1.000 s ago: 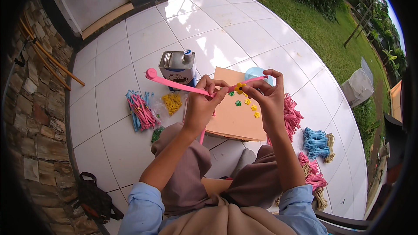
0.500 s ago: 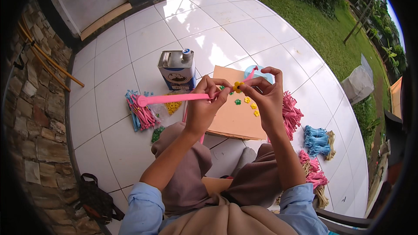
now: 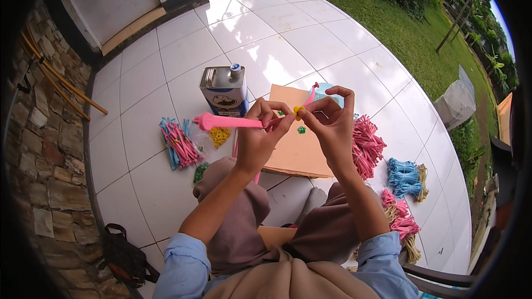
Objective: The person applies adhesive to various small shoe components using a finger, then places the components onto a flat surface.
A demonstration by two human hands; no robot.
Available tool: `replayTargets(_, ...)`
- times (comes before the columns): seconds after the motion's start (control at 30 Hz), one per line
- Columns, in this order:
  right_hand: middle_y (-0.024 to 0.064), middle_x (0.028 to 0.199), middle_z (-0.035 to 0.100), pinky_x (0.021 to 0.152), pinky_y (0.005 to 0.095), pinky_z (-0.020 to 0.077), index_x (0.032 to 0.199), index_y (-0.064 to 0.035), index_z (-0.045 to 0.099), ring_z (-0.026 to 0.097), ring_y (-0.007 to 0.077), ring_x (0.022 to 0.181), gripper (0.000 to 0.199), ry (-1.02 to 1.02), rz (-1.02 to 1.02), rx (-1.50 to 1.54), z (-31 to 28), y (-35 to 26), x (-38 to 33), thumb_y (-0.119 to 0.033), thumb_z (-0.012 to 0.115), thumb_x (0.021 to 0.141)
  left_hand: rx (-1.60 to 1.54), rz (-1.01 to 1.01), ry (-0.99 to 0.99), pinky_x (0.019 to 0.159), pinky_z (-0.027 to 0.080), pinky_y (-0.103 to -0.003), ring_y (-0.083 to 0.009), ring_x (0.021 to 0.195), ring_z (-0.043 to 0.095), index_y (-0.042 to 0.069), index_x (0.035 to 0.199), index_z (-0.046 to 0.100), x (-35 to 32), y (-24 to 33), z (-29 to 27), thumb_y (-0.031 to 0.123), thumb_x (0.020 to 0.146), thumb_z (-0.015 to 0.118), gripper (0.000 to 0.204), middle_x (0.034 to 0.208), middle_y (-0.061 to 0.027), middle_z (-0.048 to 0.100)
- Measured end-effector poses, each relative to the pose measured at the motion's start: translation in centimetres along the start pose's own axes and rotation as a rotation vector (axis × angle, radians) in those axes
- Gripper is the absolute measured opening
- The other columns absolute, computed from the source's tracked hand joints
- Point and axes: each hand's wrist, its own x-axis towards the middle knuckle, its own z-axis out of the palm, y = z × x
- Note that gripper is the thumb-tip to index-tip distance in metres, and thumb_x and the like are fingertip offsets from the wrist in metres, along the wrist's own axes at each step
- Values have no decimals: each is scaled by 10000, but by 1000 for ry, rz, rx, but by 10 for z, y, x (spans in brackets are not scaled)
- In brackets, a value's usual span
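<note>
Over a cardboard box (image 3: 299, 156), my left hand (image 3: 257, 135) is closed around a pink plastic strap (image 3: 235, 123). One end of the strap, round and knobbed, sticks out to the left; its narrow curved end rises beyond my fingertips. Between the thumb and index finger of my right hand (image 3: 334, 127) is a small yellow plastic flower (image 3: 298, 112), held against the strap. The other right fingers are raised and curled. Whether the flower is threaded on the strap I cannot tell. A loose green flower (image 3: 301, 130) lies on the cardboard below.
Behind the cardboard stand a metal can (image 3: 224, 91) and a light-blue dish (image 3: 328, 92). Pink and blue straps (image 3: 178, 143), a bag of yellow flowers (image 3: 220, 136) and green pieces (image 3: 201, 173) lie left. Pink bundles (image 3: 368, 147) and blue bundles (image 3: 404, 178) lie right.
The yellow flower has tilted and shifted slightly left with my right fingers. The strap's left end has turned and moved a little right. My right hand now hides the yellow flowers on the cardboard.
</note>
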Motion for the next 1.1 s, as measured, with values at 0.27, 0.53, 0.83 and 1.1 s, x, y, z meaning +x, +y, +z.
replayTargets(0.27, 84, 720, 527, 636, 226, 449, 1102, -28, 224, 534, 133, 662, 358, 121, 12, 118, -4, 5, 0, -120, 499, 892, -140, -33, 98, 391, 349, -134, 3, 541, 415, 95, 692, 265, 4, 2, -2, 0, 790, 618, 378, 849, -82, 584)
replayTargets(0.53, 91, 750, 546, 664, 224, 435, 1161, -49, 177, 565, 134, 721, 570, 69, -41, -36, 19, 3, -2, -106, 627, 815, -27, 52, 131, 464, 353, -142, 6, 586, 396, 98, 665, 266, 0, -3, 6, -8, 785, 620, 388, 863, -76, 588)
replayTargets(0.83, 76, 703, 527, 622, 208, 392, 1112, -63, 200, 516, 96, 668, 470, 145, -63, 79, 25, 10, -4, -21, 572, 827, -70, -79, 35, 532, 356, -144, 4, 613, 403, 101, 656, 257, -2, -2, 0, -17, 777, 619, 399, 857, -70, 582)
replayTargets(1.1, 83, 731, 547, 629, 222, 409, 1121, -60, 191, 519, 114, 661, 435, 127, 33, 93, 16, 8, 6, -51, 536, 858, -153, -161, 127, 560, 359, -158, -3, 634, 409, 113, 660, 258, 2, -3, -4, -2, 777, 624, 401, 861, -67, 582)
